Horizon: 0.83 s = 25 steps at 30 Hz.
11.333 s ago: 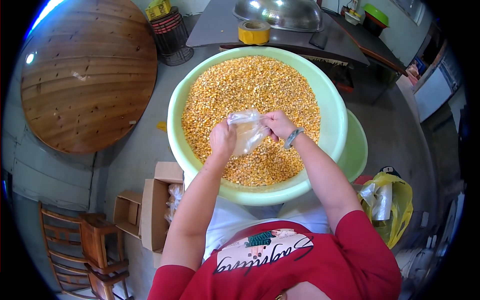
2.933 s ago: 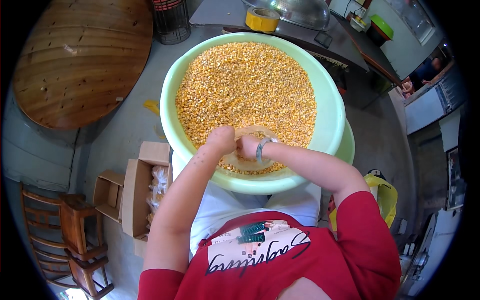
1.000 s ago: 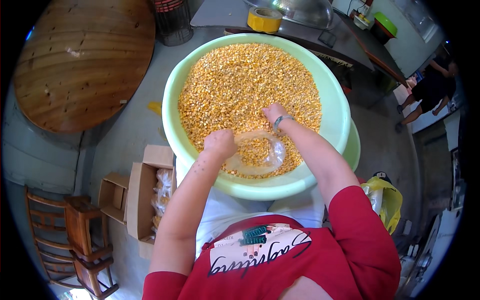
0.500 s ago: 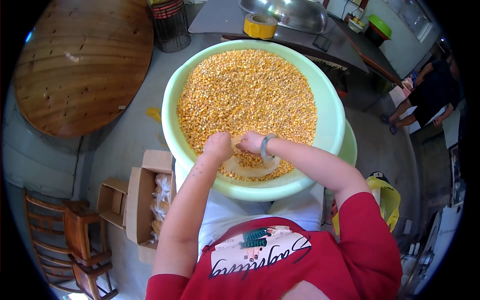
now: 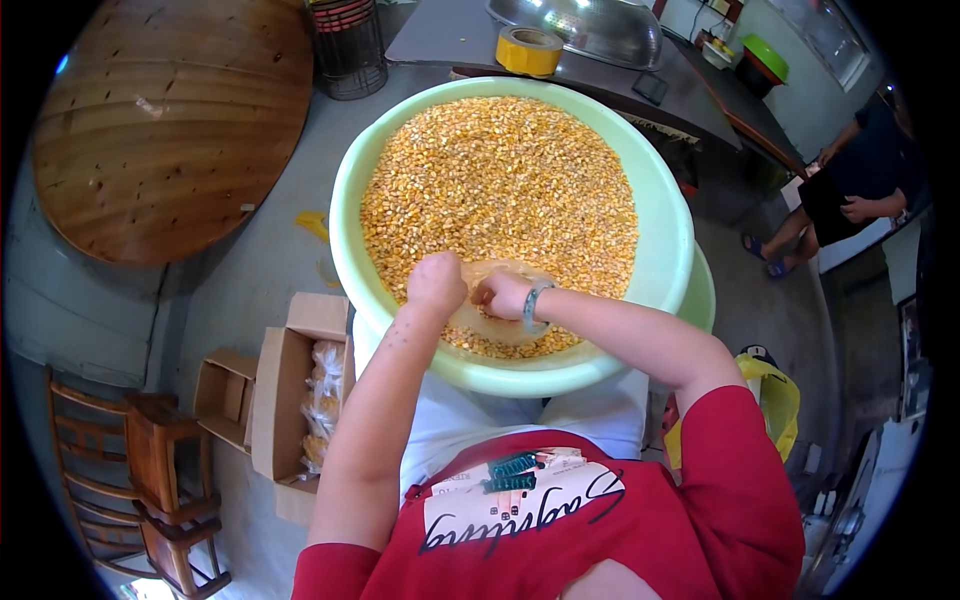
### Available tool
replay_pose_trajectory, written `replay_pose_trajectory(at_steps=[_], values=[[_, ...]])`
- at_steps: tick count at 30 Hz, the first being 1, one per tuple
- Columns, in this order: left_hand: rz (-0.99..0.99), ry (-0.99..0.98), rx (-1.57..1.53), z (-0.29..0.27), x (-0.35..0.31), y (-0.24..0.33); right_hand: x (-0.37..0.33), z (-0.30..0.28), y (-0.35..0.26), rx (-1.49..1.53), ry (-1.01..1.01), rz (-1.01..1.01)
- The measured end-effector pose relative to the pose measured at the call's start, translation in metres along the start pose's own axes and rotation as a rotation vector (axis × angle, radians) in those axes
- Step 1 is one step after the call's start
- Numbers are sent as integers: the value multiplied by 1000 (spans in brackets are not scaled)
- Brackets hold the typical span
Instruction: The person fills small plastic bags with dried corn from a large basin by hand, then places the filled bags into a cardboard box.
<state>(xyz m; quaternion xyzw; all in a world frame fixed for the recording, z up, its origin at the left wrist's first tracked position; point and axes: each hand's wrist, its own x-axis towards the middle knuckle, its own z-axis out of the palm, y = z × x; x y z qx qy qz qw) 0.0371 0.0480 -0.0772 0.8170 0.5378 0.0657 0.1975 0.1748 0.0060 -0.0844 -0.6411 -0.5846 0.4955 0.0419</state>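
Note:
A wide pale-green basin (image 5: 668, 260) full of yellow corn kernels (image 5: 500, 170) stands in front of me. At its near side is a translucent, shallow bowl-like piece of plastic (image 5: 482, 322), tilted over the corn. My left hand (image 5: 437, 284) is closed at the left edge of this translucent bowl, its fingertips hidden behind the fist. My right hand (image 5: 505, 297), with a bracelet (image 5: 537, 305) on the wrist, is inside the bowl. Its fingers are curled together; what they hold, if anything, is too small to make out.
Beyond the basin, a dark table (image 5: 440, 45) bears a yellow tape roll (image 5: 529, 52) and a metal colander (image 5: 590, 25). On the left are a round wooden tabletop (image 5: 170, 130), cardboard boxes (image 5: 280, 400) and wooden chairs (image 5: 165, 450). A yellow bag (image 5: 775, 400) and another person (image 5: 860, 180) are at right.
The translucent bowl's far edge is tipped up more. My left hand has risen slightly, and my right fingers have curled inside the bowl. The other person has shifted position.

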Motion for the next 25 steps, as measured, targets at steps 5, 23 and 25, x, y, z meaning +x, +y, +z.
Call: replay_pose_trajectory(at_steps=[5,23,25], values=[[12,73,-41,2,1,-1,-17,-19,3,63,-65,-12],[3,-25,-38,1,2,-3,-48,-168,42,468,533,-84],[-5,-15,-27,7,3,-7,-44,-148,32,378,366,-68]])
